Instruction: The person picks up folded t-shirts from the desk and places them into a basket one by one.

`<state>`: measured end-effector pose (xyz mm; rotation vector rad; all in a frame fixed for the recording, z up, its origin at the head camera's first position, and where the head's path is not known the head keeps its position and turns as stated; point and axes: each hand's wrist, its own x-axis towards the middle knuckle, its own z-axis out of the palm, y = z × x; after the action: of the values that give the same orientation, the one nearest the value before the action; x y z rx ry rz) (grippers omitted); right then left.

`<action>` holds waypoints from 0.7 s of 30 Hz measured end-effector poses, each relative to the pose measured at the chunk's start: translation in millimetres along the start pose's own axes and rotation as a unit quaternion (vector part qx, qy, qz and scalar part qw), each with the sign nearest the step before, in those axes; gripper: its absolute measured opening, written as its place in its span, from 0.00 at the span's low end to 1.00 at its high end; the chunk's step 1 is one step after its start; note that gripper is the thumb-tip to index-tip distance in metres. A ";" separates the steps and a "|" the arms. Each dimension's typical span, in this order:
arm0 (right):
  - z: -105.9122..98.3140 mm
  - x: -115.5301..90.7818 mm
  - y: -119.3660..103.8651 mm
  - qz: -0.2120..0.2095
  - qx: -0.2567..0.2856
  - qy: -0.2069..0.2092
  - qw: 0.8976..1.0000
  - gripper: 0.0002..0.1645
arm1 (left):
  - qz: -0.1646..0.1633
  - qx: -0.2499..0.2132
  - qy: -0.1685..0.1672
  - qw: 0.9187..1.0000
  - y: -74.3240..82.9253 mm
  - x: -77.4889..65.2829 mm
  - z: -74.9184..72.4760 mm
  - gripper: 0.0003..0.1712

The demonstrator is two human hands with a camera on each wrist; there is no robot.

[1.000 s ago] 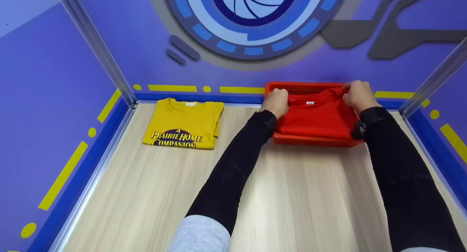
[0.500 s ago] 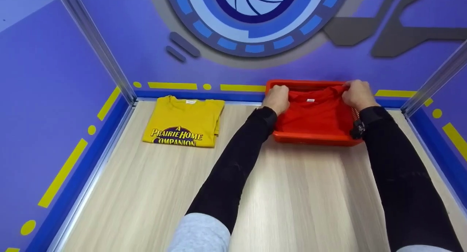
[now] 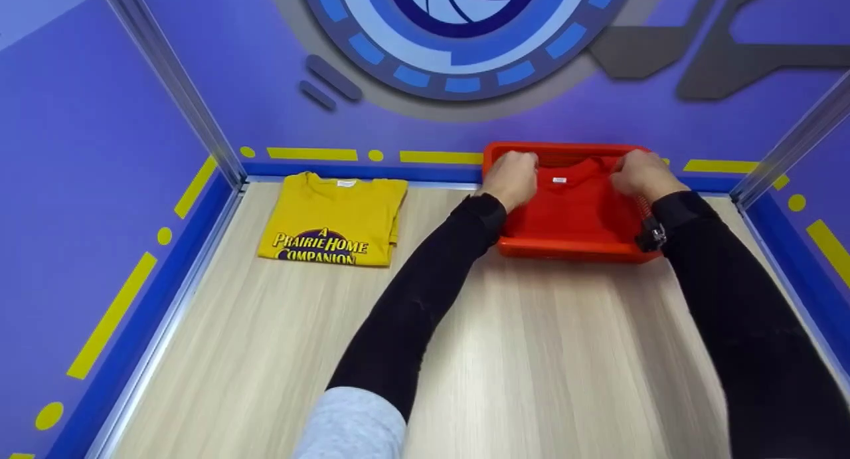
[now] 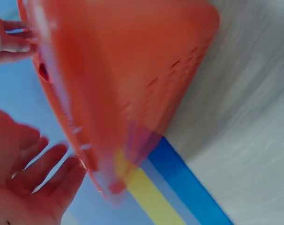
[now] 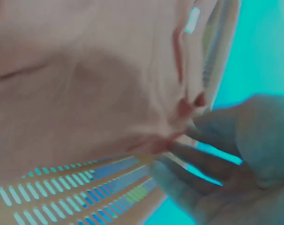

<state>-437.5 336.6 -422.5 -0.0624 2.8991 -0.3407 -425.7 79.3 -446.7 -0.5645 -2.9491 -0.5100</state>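
Reaches to the far side of the table (image 3: 299, 346) with both arms in black sleeves (image 3: 412, 293). Pinches the red shirt (image 3: 564, 210) near its right shoulder with the right hand (image 3: 643, 173), bringing thumb and fingertips to a fold of cloth. Holds the left hand (image 3: 514, 179) over the left end of the red basket (image 3: 571, 249), with fingers loose and parted, fingertips at or just beside the rim; cannot tell, through the blur, whether touching.

Has the red shirt folded inside the basket, between both hands, with the white neck label (image 3: 560, 180) facing up. Shows a narrow gap beyond the hands, between collar and far rim. Offers little room past that: sits close to the back wall (image 3: 431, 130) with the basket. Exposes slotted holes in the basket's side (image 5: 76, 192) below the right hand's fingertips.

Has the folded yellow shirt (image 3: 332, 213) left of the left hand, across a strip of table, print up, well apart from the basket and with its far edge near the back wall. Has a shorter strip of table right of the right hand, ending at the right wall (image 3: 827, 173). Gives the widest room nearer than both hands, from the basket's front edge back between the forearms.
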 end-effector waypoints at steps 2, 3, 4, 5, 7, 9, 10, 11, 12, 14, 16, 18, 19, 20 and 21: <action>-0.4 -6.7 -4.3 -0.033 -0.015 -0.019 0.999 0.25 | 0.023 0.000 -0.029 0.999 5.1 -5.3 -3.4 0.13; 0.0 -10.7 -6.2 -0.044 -0.018 -0.027 0.999 0.24 | 0.034 -0.002 -0.045 0.998 7.7 -8.9 -4.5 0.13; 0.9 -14.8 -7.4 -0.053 -0.024 -0.033 0.998 0.23 | 0.042 -0.011 -0.065 0.997 10.7 -13.0 -5.2 0.14; 1.7 -19.6 -8.0 -0.063 -0.033 -0.041 0.997 0.22 | 0.052 -0.016 -0.082 0.995 13.5 -17.6 -5.4 0.15; 4.0 -30.4 -8.9 -0.078 -0.045 -0.069 0.994 0.20 | 0.072 -0.029 -0.113 0.991 18.2 -27.7 -4.4 0.20; 6.7 -42.1 -8.2 -0.080 -0.056 -0.111 0.989 0.23 | 0.090 -0.036 -0.146 0.985 22.7 -38.7 -2.6 0.28; 8.9 -47.8 -7.8 -0.081 -0.060 -0.127 0.987 0.24 | 0.092 -0.036 -0.161 0.982 24.8 -44.2 -1.2 0.31; 11.5 -52.8 -7.3 -0.081 -0.063 -0.139 0.985 0.27 | 0.095 -0.028 -0.170 0.980 26.1 -49.2 0.5 0.35; 14.9 -56.7 -6.8 -0.080 -0.065 -0.146 0.984 0.29 | 0.098 -0.020 -0.178 0.979 27.1 -53.5 2.5 0.37; 22.5 -62.4 -5.2 -0.076 -0.064 -0.153 0.983 0.34 | 0.089 -0.007 -0.201 0.976 28.8 -60.8 5.9 0.42; 30.6 -65.5 -3.2 -0.070 -0.055 -0.148 0.985 0.42 | 0.074 0.001 -0.218 0.973 29.0 -65.5 9.4 0.47; 36.9 -67.1 -1.9 -0.060 -0.041 -0.147 0.986 0.53 | 0.066 0.008 -0.229 0.971 28.4 -68.9 11.3 0.52; 39.0 -68.4 -1.3 -0.055 -0.035 -0.146 0.987 0.58 | 0.060 0.010 -0.234 0.970 28.4 -70.6 11.9 0.54; 41.0 -69.4 -0.9 -0.050 -0.029 -0.144 0.988 0.61 | 0.058 0.012 -0.237 0.970 28.5 -72.3 12.3 0.55; 42.7 -70.4 -0.7 -0.049 -0.025 -0.137 0.989 0.62 | 0.057 0.016 -0.240 0.969 28.6 -74.4 12.4 0.55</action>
<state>-359.3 331.1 -447.8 -0.2423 2.6361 -0.2538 -346.4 83.1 -461.1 -0.9690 -3.3330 -0.3524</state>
